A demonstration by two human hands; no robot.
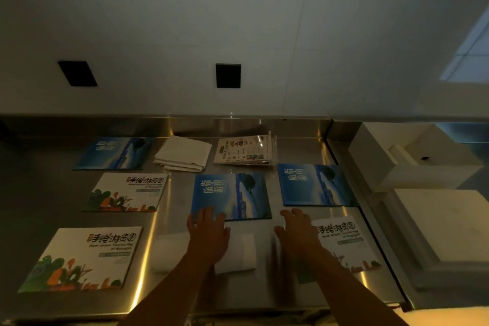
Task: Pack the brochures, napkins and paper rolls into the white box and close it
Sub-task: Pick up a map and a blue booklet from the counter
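- Your left hand (207, 230), spread and empty, covers the paper roll (169, 251), likely to gather it.
- Your right hand (299, 230), equally spread and empty, is nearer the white box (412, 156).

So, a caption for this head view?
Left hand and right hand reach over brochures, napkins, paper roll on steel counter.

Dim room, steel counter (66, 188), grey wall (238, 21)

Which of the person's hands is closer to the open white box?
Right. The right hand lies left of and nearer the camera than the white box; the left hand lies farther left, at the middle blue brochure's near edge.
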